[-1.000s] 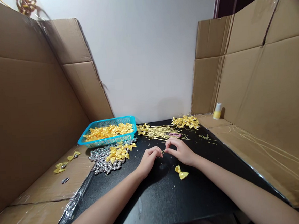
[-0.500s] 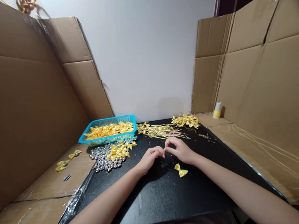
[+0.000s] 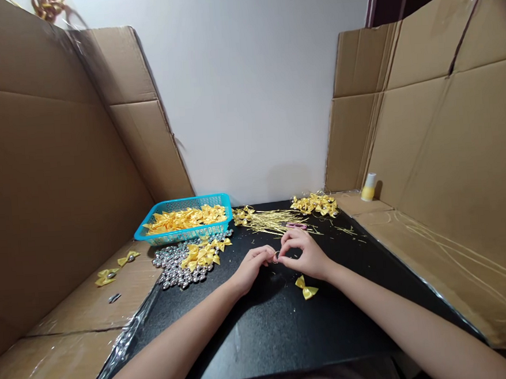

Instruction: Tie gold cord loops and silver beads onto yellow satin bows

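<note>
Over the black table (image 3: 263, 339), my left hand (image 3: 253, 267) and my right hand (image 3: 304, 255) meet fingertip to fingertip. Both are pinched on a thin gold cord (image 3: 276, 255), which bends in a small loop between them; its ends are hidden by the fingers. A yellow satin bow (image 3: 306, 288) lies on the table just below my right hand. Beyond my fingers is a spread of cut gold cords (image 3: 272, 220), with a pink-handled tool (image 3: 296, 225) lying on its near side, partly behind my right hand.
A blue basket (image 3: 180, 202) of yellow bows stands at the back left. Silver beads (image 3: 172, 267) lie before it with several bows (image 3: 203, 253) on top. More bows (image 3: 314, 204) are piled at the back right. A thread spool (image 3: 368, 188) stands near the right cardboard wall (image 3: 450, 152).
The cord between my fingertips now shows as a more open loop. My right hand has turned slightly; the things on the table lie as before.
</note>
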`<state>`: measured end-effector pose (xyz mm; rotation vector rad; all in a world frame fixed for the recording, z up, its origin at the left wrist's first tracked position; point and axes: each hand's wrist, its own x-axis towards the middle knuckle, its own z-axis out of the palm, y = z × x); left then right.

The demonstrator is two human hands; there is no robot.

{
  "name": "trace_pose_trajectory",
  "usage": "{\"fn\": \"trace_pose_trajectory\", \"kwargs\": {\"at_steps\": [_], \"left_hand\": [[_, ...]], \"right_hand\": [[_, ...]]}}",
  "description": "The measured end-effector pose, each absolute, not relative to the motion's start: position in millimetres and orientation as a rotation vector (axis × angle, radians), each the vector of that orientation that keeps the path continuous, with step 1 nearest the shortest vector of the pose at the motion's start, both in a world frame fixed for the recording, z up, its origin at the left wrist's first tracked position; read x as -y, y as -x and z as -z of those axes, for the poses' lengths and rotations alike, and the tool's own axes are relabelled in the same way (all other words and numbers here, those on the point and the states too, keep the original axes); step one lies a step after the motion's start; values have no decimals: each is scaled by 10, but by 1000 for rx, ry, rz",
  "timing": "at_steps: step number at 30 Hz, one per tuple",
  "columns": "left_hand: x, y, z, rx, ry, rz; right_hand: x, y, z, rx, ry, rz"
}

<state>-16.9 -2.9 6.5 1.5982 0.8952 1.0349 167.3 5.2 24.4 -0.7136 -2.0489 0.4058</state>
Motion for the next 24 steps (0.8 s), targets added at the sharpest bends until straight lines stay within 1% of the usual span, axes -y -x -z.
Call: {"fn": "trace_pose_trajectory", "kwargs": {"at_steps": [4, 8, 24], "left_hand": [[29, 165, -66, -900, -1591, -1038], [33, 163, -72, -903, -1595, -1026], [70, 145, -94, -894, -1595, -998]], "right_hand": [[-75, -1658, -189, 2027, 771, -382], [-78, -1654, -180, 2020, 785, -435], [-74, -1663, -214, 2096, 743, -541]]}}
